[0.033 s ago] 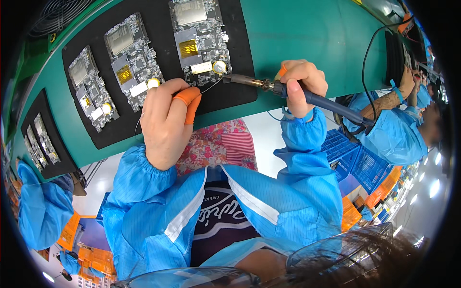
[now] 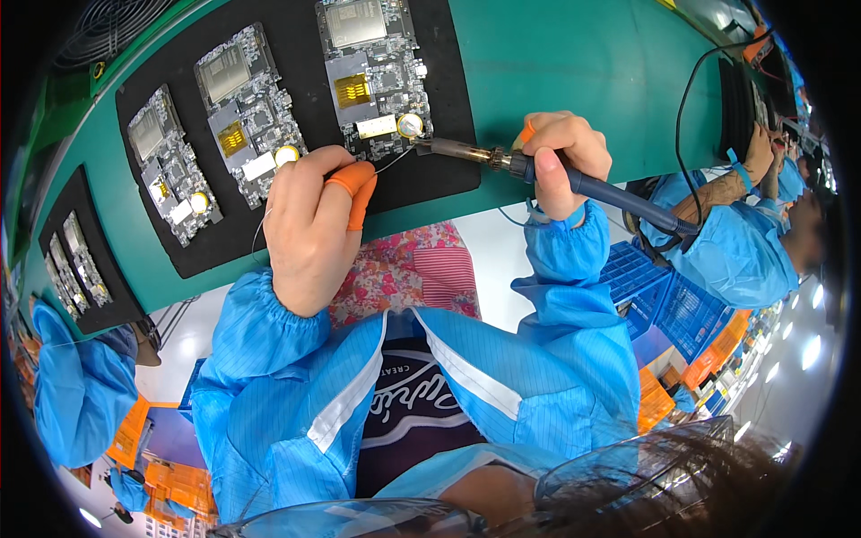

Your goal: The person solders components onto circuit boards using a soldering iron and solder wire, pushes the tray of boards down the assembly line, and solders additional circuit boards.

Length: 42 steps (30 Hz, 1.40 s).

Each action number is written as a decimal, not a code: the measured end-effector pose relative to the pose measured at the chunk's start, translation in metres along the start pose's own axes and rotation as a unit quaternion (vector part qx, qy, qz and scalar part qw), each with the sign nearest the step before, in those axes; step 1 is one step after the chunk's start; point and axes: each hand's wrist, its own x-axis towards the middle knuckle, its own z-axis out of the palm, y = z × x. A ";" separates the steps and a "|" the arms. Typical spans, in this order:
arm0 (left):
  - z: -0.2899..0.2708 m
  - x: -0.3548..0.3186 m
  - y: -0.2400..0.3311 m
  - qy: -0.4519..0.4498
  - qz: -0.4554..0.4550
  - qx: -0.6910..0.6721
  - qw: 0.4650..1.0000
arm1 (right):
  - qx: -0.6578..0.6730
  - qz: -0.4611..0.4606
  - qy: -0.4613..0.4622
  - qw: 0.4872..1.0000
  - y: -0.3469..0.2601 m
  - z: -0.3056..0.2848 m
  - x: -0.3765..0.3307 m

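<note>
My right hand (image 2: 570, 160) is closed round the dark blue handle of a soldering iron (image 2: 619, 199), an orange finger cot on one finger. Its tip meets the lower right edge of a circuit board (image 2: 387, 79), just under a round coin cell (image 2: 410, 125). Pinched in my left hand (image 2: 309, 235), which wears orange finger cots, is a thin solder wire (image 2: 395, 163). The wire's free end reaches toward the iron's tip; whether they touch is too small to tell. Two similar boards, a middle one (image 2: 247, 99) and a left one (image 2: 166, 161), lie farther left.
The boards lie on a black mat (image 2: 453, 175) on a green bench (image 2: 556, 63). A smaller mat (image 2: 112, 260) with more boards is at far left. The iron's black cord (image 2: 686, 117) loops up at right. People in blue smocks work on both sides; blue crates (image 2: 686, 309) stand at right.
</note>
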 end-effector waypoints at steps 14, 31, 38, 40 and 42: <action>0.009 0.005 0.000 -0.017 0.015 0.006 1.000 | -0.012 0.018 -0.023 0.999 -0.001 0.002 0.001; -0.015 -0.009 -0.005 0.057 -0.036 -0.008 0.998 | -0.012 0.000 0.002 1.000 0.000 0.000 -0.001; -0.105 -0.067 -0.089 0.149 -0.267 0.123 0.944 | -0.008 0.017 0.016 1.000 0.002 -0.005 -0.006; -0.122 -0.080 -0.107 0.117 -0.301 0.207 0.923 | 0.003 0.022 0.022 1.000 0.003 -0.007 -0.007; -0.121 -0.090 -0.122 0.046 -0.337 0.207 0.917 | 0.008 0.032 0.049 0.998 0.003 -0.008 -0.009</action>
